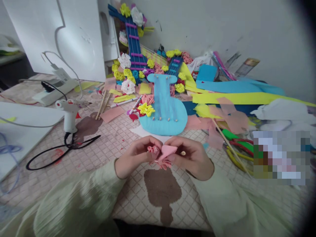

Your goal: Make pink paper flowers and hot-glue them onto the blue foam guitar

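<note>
You hold the pink paper flower (160,154) just above the surface (118,131), left grip (133,158) pinching its rolled, crumpled part and right grip (195,158) pinching a flat petal not yet wrapped on, so it seems about half made.

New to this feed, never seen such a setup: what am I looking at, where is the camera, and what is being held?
No machine here: a person works with two bare hands. The one picture comes from a camera on their head, looking forward and down. The left hand and right hand together pinch a pink paper flower above a checked tablecloth. Behind lies a blue guitar-shaped cutout with a yellow paper flower at its edge. A white glue gun stands to the left; yellow strips lie to the right.
</note>
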The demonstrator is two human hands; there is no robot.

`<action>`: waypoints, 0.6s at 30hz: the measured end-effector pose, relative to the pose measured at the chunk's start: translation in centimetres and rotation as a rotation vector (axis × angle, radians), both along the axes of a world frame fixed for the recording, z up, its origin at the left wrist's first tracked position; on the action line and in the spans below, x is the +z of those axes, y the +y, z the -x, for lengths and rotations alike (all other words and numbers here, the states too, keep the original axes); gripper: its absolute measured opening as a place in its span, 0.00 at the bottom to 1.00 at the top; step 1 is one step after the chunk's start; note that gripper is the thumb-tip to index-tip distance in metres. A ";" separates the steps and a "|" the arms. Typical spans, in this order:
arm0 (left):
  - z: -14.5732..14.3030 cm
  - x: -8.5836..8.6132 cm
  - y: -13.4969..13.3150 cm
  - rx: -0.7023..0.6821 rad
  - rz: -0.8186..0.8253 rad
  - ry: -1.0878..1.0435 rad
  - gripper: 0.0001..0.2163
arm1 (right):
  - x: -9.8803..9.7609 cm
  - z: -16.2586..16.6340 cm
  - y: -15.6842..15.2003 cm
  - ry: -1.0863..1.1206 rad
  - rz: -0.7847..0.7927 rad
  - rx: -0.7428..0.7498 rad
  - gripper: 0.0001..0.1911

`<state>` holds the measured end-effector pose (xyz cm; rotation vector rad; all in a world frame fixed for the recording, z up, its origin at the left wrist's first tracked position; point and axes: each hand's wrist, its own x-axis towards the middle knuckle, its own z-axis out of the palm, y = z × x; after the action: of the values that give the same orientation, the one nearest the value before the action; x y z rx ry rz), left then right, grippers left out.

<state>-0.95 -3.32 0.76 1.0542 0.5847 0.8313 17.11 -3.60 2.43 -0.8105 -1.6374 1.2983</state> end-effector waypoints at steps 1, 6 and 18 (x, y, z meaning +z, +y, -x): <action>0.0 -0.1 0.0 0.005 0.011 -0.005 0.08 | 0.0 0.0 0.0 0.007 0.022 -0.003 0.05; -0.4 0.1 0.0 0.001 0.068 -0.026 0.10 | -0.2 -0.1 -0.1 0.029 0.092 -0.011 0.04; -0.7 -0.2 0.0 0.054 0.110 -0.144 0.05 | 0.0 -0.2 0.2 -0.012 0.083 0.080 0.02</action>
<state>-0.22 -3.36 0.60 0.8737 0.5327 0.9048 17.31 -3.45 2.38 -0.8109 -1.6489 1.4278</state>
